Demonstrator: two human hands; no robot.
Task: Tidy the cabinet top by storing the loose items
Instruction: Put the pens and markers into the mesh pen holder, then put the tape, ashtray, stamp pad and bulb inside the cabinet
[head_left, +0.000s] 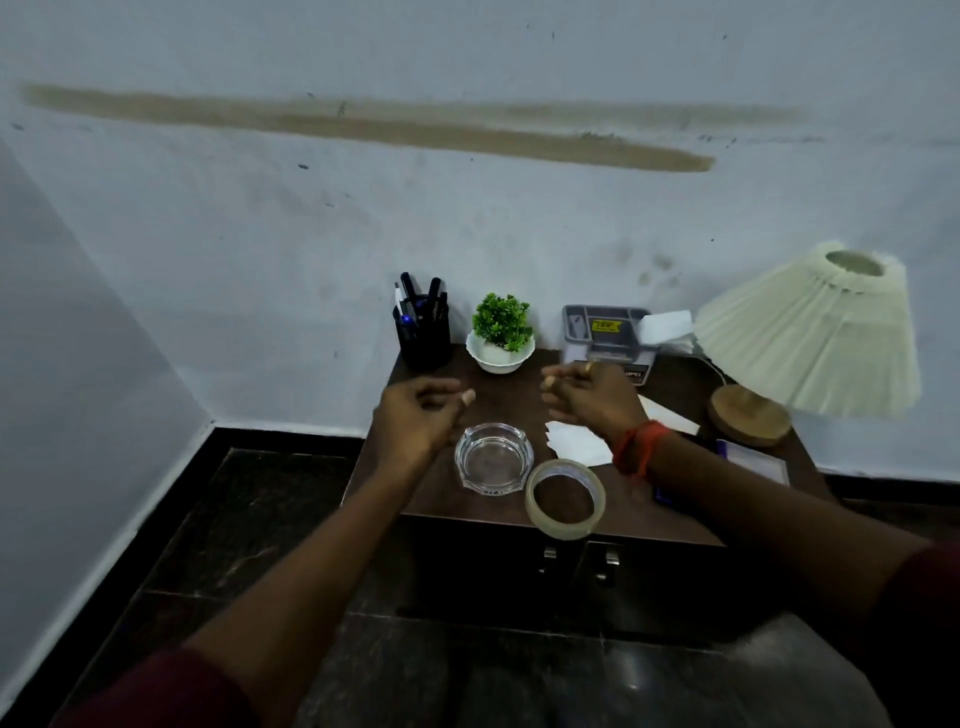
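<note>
left hand (415, 415) empty, loose | right hand (592, 400) empty, loose | ashtray (493, 457) just beside left wrist: likely heavy, slippery glass, breakable, grab rim | tape roll (563, 529): light, stiff, pinch ring

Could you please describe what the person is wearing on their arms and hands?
The left sleeve and right sleeve are dark maroon, leaving the forearms bare. The right hand has a ring on one finger and a red-orange thread band at its wrist. The left hand wears nothing visible.
</note>
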